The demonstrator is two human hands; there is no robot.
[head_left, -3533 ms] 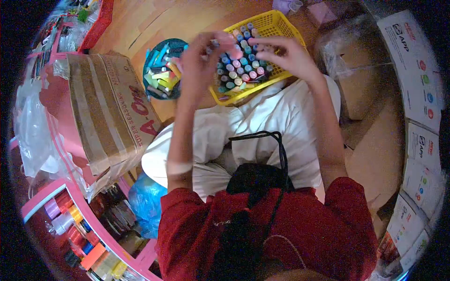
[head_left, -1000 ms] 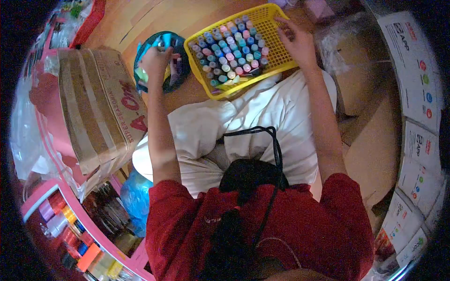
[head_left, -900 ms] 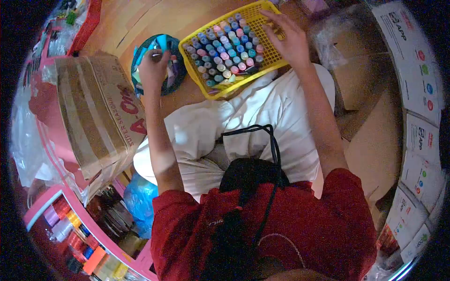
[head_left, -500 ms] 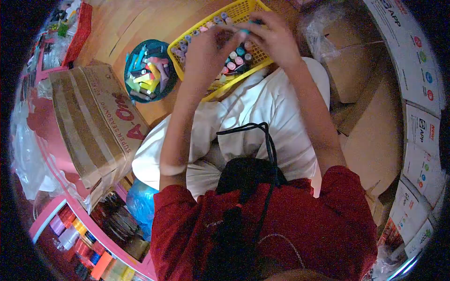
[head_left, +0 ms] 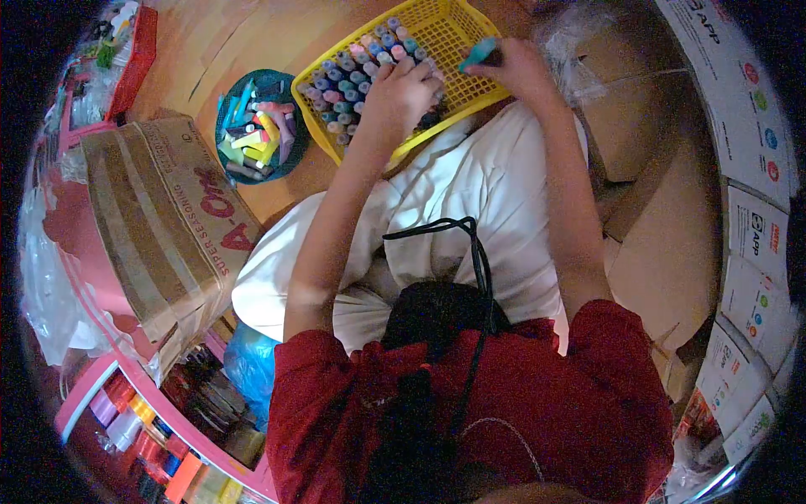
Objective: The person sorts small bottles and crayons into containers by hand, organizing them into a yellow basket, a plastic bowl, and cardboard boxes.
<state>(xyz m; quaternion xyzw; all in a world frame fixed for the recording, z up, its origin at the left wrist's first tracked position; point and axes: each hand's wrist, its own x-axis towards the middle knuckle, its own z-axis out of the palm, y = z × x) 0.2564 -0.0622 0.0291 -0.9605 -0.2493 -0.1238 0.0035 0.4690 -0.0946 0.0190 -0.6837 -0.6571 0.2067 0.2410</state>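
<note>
A yellow basket (head_left: 401,158) lies at the top centre, partly over the white-clad legs. Rows of markers with coloured ends (head_left: 342,82) stand upright in its left and middle part. My left hand (head_left: 400,94) is over the markers with its fingers bent down among them; what the fingertips grip, if anything, is hidden. Above the basket's right end, my right hand (head_left: 514,67) pinches a teal object (head_left: 479,54), blurred, perhaps a marker or cap. Left of the basket is a round dark-green basket (head_left: 280,171) holding loose pieces in blue, yellow, pink and grey (head_left: 267,134).
A brown carton (head_left: 159,218) stands at the left, with a red basket (head_left: 134,63) behind it. Coloured rolls (head_left: 151,428) sit in a pink-edged container at the lower left. Flattened cardboard (head_left: 663,252) and white printed boxes (head_left: 750,227) are at the right.
My hands have moved apart: the left came down onto the markers, the right shifted right with the teal object. More of the markers now shows.
</note>
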